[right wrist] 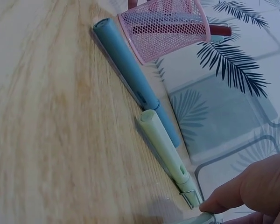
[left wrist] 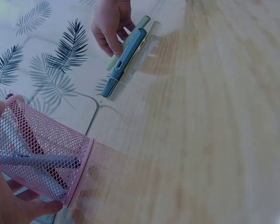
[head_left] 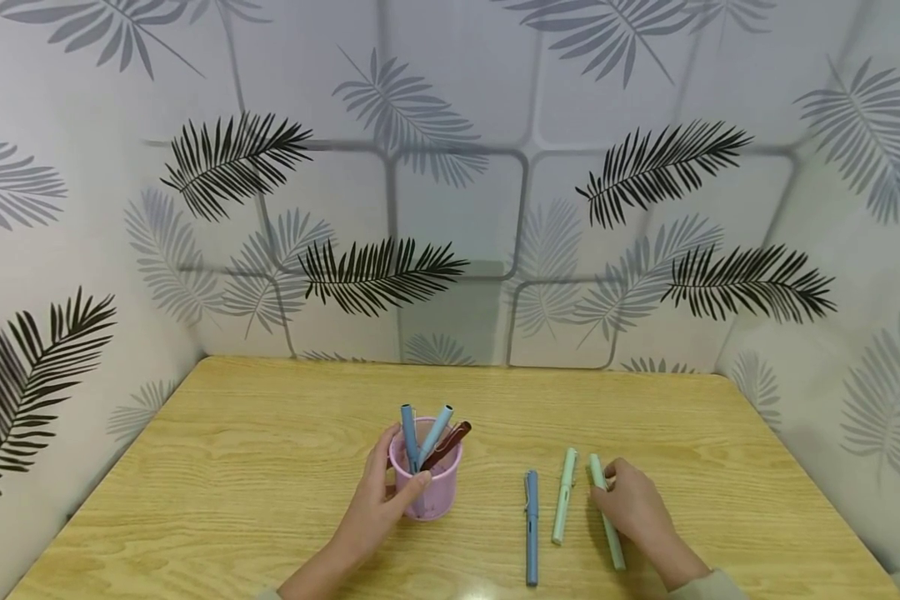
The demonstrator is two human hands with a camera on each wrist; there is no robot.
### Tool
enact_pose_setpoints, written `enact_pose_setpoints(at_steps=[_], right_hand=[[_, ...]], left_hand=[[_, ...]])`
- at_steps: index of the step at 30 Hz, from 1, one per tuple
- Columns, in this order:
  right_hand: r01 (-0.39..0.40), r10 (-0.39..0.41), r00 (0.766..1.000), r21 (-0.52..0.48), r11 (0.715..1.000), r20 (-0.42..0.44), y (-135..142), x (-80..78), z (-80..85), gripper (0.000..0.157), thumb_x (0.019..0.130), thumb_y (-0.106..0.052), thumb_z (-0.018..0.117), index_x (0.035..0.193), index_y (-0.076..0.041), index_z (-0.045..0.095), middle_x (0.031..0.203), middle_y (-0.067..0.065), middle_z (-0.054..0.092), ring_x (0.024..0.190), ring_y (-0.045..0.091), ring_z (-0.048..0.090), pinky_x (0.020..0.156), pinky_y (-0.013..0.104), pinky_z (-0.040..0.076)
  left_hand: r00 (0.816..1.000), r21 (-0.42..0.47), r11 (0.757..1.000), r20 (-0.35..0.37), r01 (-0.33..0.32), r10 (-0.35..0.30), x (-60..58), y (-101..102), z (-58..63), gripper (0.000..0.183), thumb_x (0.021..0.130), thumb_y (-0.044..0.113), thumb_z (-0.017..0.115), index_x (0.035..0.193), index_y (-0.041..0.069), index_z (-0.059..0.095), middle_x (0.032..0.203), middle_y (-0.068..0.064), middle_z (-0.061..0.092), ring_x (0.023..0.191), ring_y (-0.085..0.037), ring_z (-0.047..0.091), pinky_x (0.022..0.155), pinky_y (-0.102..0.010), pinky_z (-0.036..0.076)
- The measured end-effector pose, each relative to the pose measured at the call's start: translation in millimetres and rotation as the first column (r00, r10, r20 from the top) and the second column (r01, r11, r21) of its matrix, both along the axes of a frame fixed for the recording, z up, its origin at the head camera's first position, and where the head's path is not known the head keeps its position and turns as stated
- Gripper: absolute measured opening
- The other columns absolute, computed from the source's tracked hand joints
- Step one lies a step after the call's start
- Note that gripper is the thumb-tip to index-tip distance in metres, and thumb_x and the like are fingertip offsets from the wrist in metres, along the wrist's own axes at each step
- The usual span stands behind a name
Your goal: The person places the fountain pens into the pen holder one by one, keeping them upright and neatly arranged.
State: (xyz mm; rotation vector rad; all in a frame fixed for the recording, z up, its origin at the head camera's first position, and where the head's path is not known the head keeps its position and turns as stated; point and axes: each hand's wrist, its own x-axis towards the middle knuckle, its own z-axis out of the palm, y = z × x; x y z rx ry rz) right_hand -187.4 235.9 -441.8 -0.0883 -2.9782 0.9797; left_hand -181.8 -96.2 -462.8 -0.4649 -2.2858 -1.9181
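Note:
My left hand [head_left: 369, 507] grips a pink mesh pen holder [head_left: 441, 497] round its side, thumb near the front of the rim. A blue pen [head_left: 407, 427], a light blue pen [head_left: 439, 425] and a dark red pen [head_left: 450, 443] stand tilted in it. My right hand [head_left: 636, 502] pinches a light green pen [head_left: 613, 546] near its clip end, and this pen lies along the table. Left of it are a second light green pen [head_left: 563, 504] and a blue pen [head_left: 532, 533]. In the right wrist view only a bit of the pinched pen [right wrist: 203, 218] shows beneath the thumb.
The wood-grain table [head_left: 270, 450] meets a pale wall covering [head_left: 450, 317] with dark leaf prints at the back. Similar covering stands along the left and right sides.

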Motion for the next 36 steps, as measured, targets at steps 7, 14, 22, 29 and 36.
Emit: enact_pose_setpoints(at_steps=[7,14,22,29,36], right_hand=[[-0.006,0.005,0.999,-0.018,1.000,-0.045,-2,0.0,1.5,0.034,0.084,-0.009,0.062,0.106,0.014,0.052,0.084,0.018,0.062,0.066,0.020,0.059,0.052,0.030,0.050],[0.012,-0.016,0.998,-0.064,0.998,-0.066,-4,0.7,3.5,0.034,0.084,-0.010,0.061,0.107,0.013,0.052,0.079,0.013,0.060,0.062,0.018,0.054,0.049,0.029,0.046],[0.026,-0.036,0.993,-0.086,0.996,-0.112,-5,0.4,5.9,0.035,0.085,-0.011,0.062,0.110,0.011,0.051,0.081,0.012,0.058,0.063,0.018,0.052,0.050,0.029,0.045],[0.036,-0.054,0.988,-0.123,0.992,-0.146,-9,2.6,11.3,0.036,0.087,-0.010,0.061,0.114,0.010,0.050,0.084,0.014,0.059,0.058,0.015,0.053,0.047,0.028,0.046],[0.044,-0.073,0.984,-0.176,0.983,-0.162,-16,5.9,19.5,0.035,0.089,-0.015,0.059,0.116,0.006,0.051,0.089,0.014,0.058,0.061,0.015,0.055,0.046,0.026,0.047]], left_hand=[[1.000,-0.005,1.000,-0.007,-0.008,0.008,-0.3,0,-0.1,0.070,0.089,0.028,0.063,0.146,0.023,0.022,0.142,-0.011,0.029,0.119,-0.027,0.042,0.081,-0.028,0.050],[1.000,-0.010,1.000,-0.009,-0.013,0.013,-0.7,1,-0.4,0.070,0.089,0.027,0.064,0.146,0.024,0.024,0.141,-0.011,0.030,0.118,-0.027,0.043,0.080,-0.028,0.050],[1.000,-0.009,1.000,-0.005,-0.014,0.014,-0.4,1,-0.4,0.070,0.089,0.028,0.064,0.146,0.023,0.023,0.142,-0.012,0.028,0.119,-0.028,0.042,0.081,-0.028,0.050],[1.000,-0.010,1.000,-0.017,-0.012,0.011,0.0,0,-0.7,0.069,0.090,0.026,0.063,0.146,0.022,0.023,0.140,-0.014,0.029,0.119,-0.030,0.041,0.081,-0.029,0.050],[1.000,-0.020,1.000,-0.030,-0.006,0.005,-0.1,0,-0.2,0.069,0.091,0.025,0.062,0.146,0.020,0.022,0.140,-0.016,0.030,0.118,-0.032,0.041,0.081,-0.029,0.050]])
